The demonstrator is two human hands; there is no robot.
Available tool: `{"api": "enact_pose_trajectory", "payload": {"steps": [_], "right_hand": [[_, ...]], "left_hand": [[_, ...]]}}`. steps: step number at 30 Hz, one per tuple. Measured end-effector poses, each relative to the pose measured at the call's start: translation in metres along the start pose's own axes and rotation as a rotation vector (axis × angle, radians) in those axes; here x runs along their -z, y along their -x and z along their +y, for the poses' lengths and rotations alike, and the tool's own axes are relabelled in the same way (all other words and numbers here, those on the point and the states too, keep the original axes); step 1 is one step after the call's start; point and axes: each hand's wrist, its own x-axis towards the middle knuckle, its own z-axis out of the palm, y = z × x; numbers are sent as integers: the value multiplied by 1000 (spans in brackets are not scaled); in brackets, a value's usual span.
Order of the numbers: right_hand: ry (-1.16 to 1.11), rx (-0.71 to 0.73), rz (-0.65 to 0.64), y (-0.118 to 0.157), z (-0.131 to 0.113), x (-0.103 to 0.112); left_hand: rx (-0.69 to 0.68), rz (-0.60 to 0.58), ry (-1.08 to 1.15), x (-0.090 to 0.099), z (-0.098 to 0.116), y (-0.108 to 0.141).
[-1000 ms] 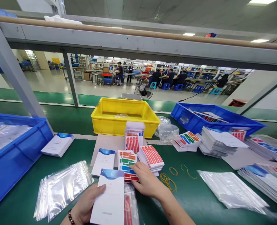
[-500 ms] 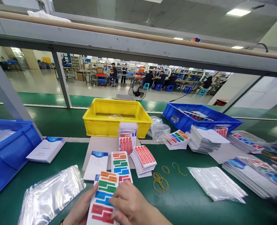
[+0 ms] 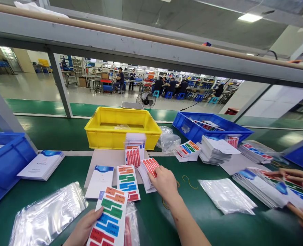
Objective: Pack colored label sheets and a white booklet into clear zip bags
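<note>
My left hand is closed around a label sheet with orange, green, blue and red stickers; a blue-and-white edge peeks out behind it. My right hand reaches onto a stack of red label sheets, fingers bent over the top sheet with the tips partly hidden. Between the hands lies a pile of coloured label sheets, beside a pile of white booklets with blue tops. Under the held sheet's right side is a clear plastic bag with something red showing.
Clear bags lie at left, more bags at right. Behind stand a yellow bin and blue bins. A rubber band lies right of my wrist. A co-worker's hands handle sheets at far right.
My right hand has left the coloured sheet and moved up and right to the red stack. My left hand keeps the sheet. The clear bag has come into view, and the co-worker's hands show more.
</note>
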Motion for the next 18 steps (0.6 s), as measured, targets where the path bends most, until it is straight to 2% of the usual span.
{"api": "enact_pose_trajectory", "payload": {"steps": [5,10,13,14,15,18], "right_hand": [[-45,20,20,1,7,-2],[-129,59,142,6,10,-1],[-295,181,414,18,-11,14],[-387,269,523,24,-23,21],[-471,375,562,31,-36,27],[-579,606,445,53,-76,35]], "left_hand": [[-55,64,-50,-10,0,5],[-120,104,-10,-22,-3,-2],[-128,112,9,-25,-5,-11],[-147,100,16,-25,-7,-14],[-172,84,20,-25,-8,-17],[-258,46,18,-22,-13,-21]]}}
